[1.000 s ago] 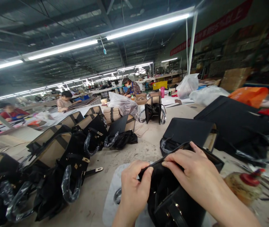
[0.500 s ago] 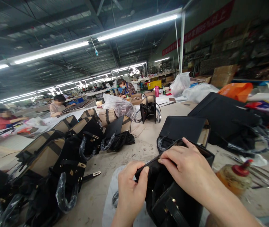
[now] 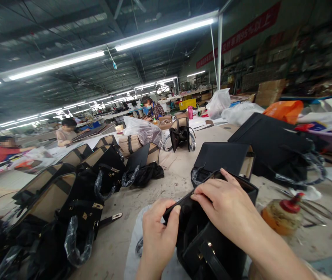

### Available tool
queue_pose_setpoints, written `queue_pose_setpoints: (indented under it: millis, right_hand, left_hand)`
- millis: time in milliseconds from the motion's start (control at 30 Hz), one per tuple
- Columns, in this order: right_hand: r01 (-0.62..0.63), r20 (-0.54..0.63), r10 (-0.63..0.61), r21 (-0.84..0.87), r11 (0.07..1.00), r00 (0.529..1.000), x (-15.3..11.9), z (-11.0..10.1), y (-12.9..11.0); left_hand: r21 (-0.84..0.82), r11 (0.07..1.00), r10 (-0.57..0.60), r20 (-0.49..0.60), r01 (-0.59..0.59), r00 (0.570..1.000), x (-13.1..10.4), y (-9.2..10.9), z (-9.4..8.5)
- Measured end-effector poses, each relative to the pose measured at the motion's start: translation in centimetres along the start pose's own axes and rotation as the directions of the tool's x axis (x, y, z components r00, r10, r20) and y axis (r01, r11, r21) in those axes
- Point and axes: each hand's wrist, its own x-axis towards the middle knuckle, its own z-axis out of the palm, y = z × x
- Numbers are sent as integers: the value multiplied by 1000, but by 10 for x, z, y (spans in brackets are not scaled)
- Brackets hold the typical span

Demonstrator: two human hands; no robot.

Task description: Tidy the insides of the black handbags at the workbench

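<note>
Pinching black handbag [image 3: 212,249]; both hands [image 3: 227,208].

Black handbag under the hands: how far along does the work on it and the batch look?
Looks done: a row of black bags with plastic-wrapped handles lies on the table, left. In hand: the left hand and right hand pinch the top edge of the open black handbag; its front strap hangs unfastened. Possibly left: more bags lie beyond it, their state unclear.
</note>
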Motion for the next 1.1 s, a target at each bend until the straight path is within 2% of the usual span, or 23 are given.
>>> queue_pose_setpoints:
  millis: [167,433,633,800,1100]
  right_hand:
    - [5,-2,-5,-13,1000,1000,0,0,-1]
    - [-5,-72,1,-43,999,997,-1,5,2]
    - [89,-71,-93,-56,994,993,0,8,5]
    - [103,-113,-113,-90,991,987,2,11,6]
    - [89,-79,-96,-85,992,992,3,11,5]
  left_hand:
    - [11,1000,-15,-4,15,1000,0,0,1]
    - [2,1000,0,-1,0,1000,0,1,-1]
    - [10,1000,8,-18,-8,1000,0,2,0]
    - [27,999,-36,-7,36,999,4,7,-1]
    - [-50,996,-75,41,77,996,15,11,9]
